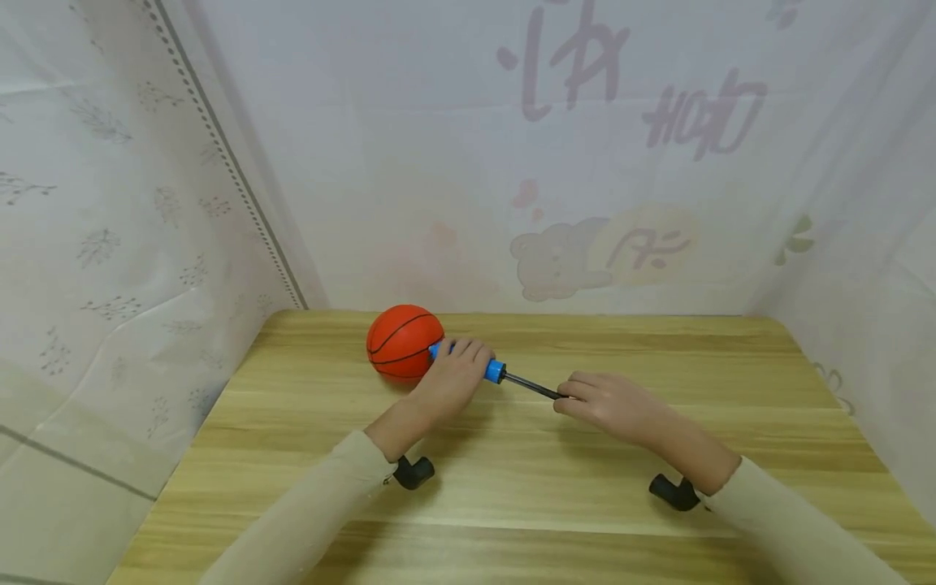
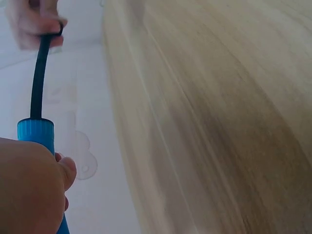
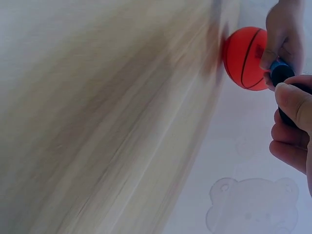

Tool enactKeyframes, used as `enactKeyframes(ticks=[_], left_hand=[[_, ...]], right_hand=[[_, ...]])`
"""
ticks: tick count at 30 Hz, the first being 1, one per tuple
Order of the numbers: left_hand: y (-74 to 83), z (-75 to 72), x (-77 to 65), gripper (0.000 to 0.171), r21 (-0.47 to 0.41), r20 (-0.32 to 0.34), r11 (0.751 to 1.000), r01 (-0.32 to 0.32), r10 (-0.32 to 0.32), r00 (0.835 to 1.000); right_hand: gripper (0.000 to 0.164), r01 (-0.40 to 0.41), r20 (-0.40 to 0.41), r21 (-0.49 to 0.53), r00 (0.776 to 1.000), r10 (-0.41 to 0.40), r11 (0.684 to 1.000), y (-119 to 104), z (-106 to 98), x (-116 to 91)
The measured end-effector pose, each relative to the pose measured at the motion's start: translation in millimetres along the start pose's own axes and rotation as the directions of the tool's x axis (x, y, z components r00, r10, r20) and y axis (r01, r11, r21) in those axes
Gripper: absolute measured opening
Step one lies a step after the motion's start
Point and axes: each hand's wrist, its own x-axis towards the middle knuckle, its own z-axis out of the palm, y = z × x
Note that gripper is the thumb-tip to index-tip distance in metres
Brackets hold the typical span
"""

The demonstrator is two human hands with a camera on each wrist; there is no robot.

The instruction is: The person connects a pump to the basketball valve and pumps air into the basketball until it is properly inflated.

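My left hand (image 1: 453, 378) wraps its fingers round the blue barrel of the pump (image 1: 496, 371), and my right hand (image 1: 603, 402) has its fingers curled on the black handle (image 3: 286, 118), with the rod (image 1: 530, 385) showing between the two. The pump slants across in front of me, its far blue end meeting the right side of the red ball (image 1: 402, 337), which sits toward the back of the counter (image 1: 548, 487). I cannot tell whether a needle joins them; my hand and the ball hide that spot.

The ball worries me most. I see neither hand bracing it, so a hard shove along the rod could roll it away and break whatever contact there is. If a needle is in, letting the barrel swing could bend it. Pushing off the barrel's line could make the thin rod bind or flex. Too strong a pull might drag the barrel back from the ball, especially if my left grip slips on the smooth blue plastic.
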Motion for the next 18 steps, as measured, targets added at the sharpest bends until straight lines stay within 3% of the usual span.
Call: enactKeyframes(ticks=[1, 6, 18], left_hand=[[1.0, -0.2, 0.4, 0.025, 0.001, 0.006, 1.000, 0.004, -0.004, 1.000], [5.8, 2.2, 3.2, 0.023, 0.000, 0.022, 1.000, 0.008, -0.008, 1.000], [14.0, 6.6, 2.9, 0.020, 0.022, 0.005, 1.000, -0.015, 0.015, 1.000]], right_hand=[[0.007, -0.006, 0.009, -0.002, 1.000, 0.006, 1.000, 1, 1, 2], [0.033, -0.032, 0.034, -0.013, 0.999, 0.032, 0.999, 2, 4, 15], [0.028, -0.024, 0.022, -0.007, 0.999, 0.025, 1.000, 6, 24, 41]])
